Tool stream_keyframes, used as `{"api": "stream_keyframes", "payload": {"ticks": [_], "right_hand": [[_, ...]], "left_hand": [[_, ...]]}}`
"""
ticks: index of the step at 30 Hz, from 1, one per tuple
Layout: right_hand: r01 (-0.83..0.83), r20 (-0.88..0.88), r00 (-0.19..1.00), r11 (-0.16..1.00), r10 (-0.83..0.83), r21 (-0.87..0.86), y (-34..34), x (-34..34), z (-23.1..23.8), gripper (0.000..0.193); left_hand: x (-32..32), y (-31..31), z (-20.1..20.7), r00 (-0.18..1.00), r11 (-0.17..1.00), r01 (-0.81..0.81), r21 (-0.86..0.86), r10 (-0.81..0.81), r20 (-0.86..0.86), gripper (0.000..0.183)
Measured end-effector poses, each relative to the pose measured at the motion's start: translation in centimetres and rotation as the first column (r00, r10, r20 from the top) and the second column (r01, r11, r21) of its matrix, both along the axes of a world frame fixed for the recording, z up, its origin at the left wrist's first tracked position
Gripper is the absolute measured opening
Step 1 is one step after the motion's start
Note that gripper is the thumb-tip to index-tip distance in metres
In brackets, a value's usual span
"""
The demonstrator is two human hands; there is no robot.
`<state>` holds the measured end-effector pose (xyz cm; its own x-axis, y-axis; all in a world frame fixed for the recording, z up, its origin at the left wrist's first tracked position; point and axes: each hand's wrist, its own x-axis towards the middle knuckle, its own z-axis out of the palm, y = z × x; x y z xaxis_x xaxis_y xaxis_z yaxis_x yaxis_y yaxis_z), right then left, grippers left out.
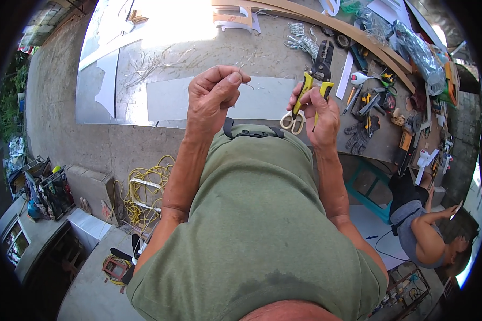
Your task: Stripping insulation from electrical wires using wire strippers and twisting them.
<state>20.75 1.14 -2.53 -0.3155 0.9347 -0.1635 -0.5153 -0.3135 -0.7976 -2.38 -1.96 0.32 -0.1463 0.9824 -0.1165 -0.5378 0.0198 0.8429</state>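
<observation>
My left hand (211, 99) is closed in a pinch above the worktable, its thumb and forefinger pressed on a thin wire (249, 85) whose end pokes out to the right. In my right hand (325, 119) is a wire stripper (322, 68) with yellow handles and black jaws, pointing away from me. Its handles are spread apart and nothing shows between the jaws. White-handled scissors (287, 125) lie just left of my right hand. Beneath both hands stretches a pale grey strip of sheet (168, 100). Loose wire offcuts (147, 67) are scattered to the left of it.
A bundle of light wire (301, 41) and a roll of black tape (343, 41) lie farther off. Hand tools and a dark glove (357, 140) crowd the right side. Coiled yellow cord (139, 187) is on the floor at left. Another person (420, 230) sits at right.
</observation>
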Motion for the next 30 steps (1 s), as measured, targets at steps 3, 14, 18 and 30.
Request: {"api": "stream_keyframes", "payload": {"ticks": [3,14,18,30], "right_hand": [[-0.116,0.129,0.986,0.989,0.105,0.087,-0.2,-1.0,0.6,0.028],[-0.426,0.274,0.853,0.896,0.443,-0.123,-0.1,-4.4,-1.7,0.033],[-0.470,0.298,0.831,0.879,0.470,-0.075,-0.1,-4.9,-1.0,0.026],[-0.287,0.745,0.664,0.941,0.062,0.177,1.8,-3.1,0.1,0.025]], "left_hand": [[-0.3,0.2,-0.8,0.997,0.999,0.040,-0.009,-0.039,0.059,0.020],[-1.3,2.1,-2.3,0.606,0.988,0.000,0.153,-0.122,0.786,0.021],[-1.3,2.5,-2.5,0.579,0.984,-0.017,0.178,-0.136,0.804,0.021],[-3.5,0.1,-1.9,0.961,0.998,-0.061,-0.012,0.055,-0.272,0.037]]}}
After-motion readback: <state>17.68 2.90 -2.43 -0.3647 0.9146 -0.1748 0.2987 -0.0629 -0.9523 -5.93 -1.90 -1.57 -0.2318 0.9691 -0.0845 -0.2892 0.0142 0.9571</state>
